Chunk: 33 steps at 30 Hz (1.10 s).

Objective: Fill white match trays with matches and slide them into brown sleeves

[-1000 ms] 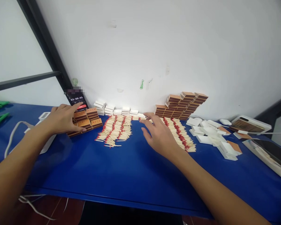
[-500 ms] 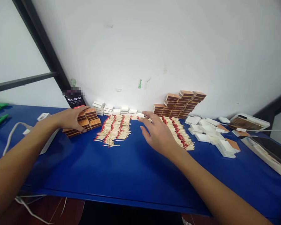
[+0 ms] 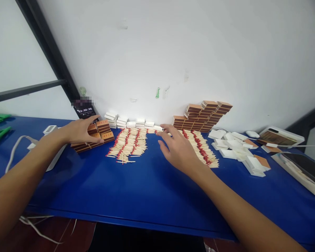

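Standing on the left of the blue tabletop, a stack of brown matchboxes has your left hand around it, thumb and fingers spread wide; a phone leans just beyond. Next come white trays along the far wall, with a left match pile on their near side. Your right hand, loosely curved with thumb apart, reaches over the right match pile; you can't tell whether its fingertips touch anything. Farther right are a stepped matchbox stack and jumbled white trays.

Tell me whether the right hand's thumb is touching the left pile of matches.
Apart. The head view shows a strip of blue tabletop between the right hand's thumb and the left pile of matches.
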Motion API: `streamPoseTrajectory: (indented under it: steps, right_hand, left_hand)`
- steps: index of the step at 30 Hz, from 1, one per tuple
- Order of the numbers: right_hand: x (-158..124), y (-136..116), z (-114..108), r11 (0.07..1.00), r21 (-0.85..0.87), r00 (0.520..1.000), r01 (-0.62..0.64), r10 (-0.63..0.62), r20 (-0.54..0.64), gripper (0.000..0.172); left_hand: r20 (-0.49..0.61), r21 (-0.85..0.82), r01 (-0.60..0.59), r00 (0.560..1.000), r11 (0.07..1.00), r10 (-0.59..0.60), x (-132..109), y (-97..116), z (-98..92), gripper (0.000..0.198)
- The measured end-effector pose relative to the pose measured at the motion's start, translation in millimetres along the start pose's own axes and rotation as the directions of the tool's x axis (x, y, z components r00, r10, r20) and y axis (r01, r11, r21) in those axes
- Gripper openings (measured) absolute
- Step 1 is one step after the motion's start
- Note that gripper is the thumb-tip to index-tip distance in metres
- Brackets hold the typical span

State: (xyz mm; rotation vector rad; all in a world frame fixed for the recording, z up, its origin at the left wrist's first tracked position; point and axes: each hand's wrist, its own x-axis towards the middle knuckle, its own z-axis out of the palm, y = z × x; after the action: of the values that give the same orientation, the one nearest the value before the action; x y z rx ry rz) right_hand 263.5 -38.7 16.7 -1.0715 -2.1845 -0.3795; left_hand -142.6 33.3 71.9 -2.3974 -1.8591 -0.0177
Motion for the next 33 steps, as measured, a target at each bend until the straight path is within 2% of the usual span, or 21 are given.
streamPoseTrajectory:
  steps: [3, 7, 18, 23, 27, 33]
  right_hand:
    - [0, -1, 0, 1.0, -0.013, 1.0, -0.008, 0.008, 0.006, 0.027]
    - [0, -1, -1, 1.0, -0.023, 1.0, -0.006, 0.006, 0.008, 0.027]
    - [0, -3, -3, 1.0, 0.003, 1.0, -0.009, 0.009, 0.005, 0.03]
    - [0, -2, -2, 1.0, -0.007, 1.0, -0.02, 0.02, 0.007, 0.029]
    - [-1, -2, -1, 1.0, -0.015, 1.0, -0.02, 0.02, 0.02, 0.029]
    - [0, -2, -1, 1.0, 0.001, 1.0, -0.024, 0.024, 0.009, 0.03]
  left_hand:
    - [0.021, 0.037, 0.081, 0.996, 0.996, -0.081, 3, 5, -0.7, 0.11]
    - [-0.015, 0.102, 0.039, 0.999, 0.994, -0.038, 6, 6, 0.4, 0.106]
    - [-0.075, 0.087, 0.023, 0.997, 0.996, -0.016, -7, -2, -0.3, 0.109]
    - [-0.195, 0.094, 0.005, 0.981, 0.996, 0.013, -14, -4, 2.6, 0.103]
    - [-0.314, 0.108, 0.007, 0.949, 0.994, 0.028, -20, 7, 5.1, 0.097]
    - [-0.314, 0.106, 0.006, 0.949, 0.994, 0.028, -19, 16, 13.5, 0.093]
